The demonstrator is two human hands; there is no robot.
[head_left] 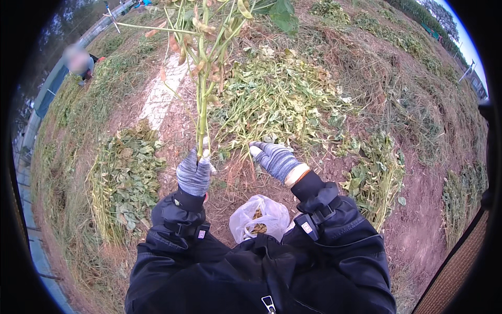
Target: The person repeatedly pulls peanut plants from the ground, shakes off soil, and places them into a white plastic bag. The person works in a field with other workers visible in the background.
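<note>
My left hand [193,172], in a grey-blue knit glove with pale fingertips, grips the lower stem of an upright soybean plant [202,90]. Brown and yellow-green pods hang along its branches, and the plant's top runs past the upper edge of the view. My right hand [275,160], gloved alike, hovers by the root end of a heap of pulled bean plants [282,98]. Its fingertips are apart, and I see nothing held in it. Between my forearms, close to my body, a white plastic bag [240,221] gapes open with loose tan pods [258,223] inside.
Bundles of bean plants lie to the left [131,176] and right [374,176]. A pale strip of sheeting [162,94] crosses the soil ahead. Another person [78,62] is low in the field, far left. A woven brown strap or edge [451,263] shows at lower right.
</note>
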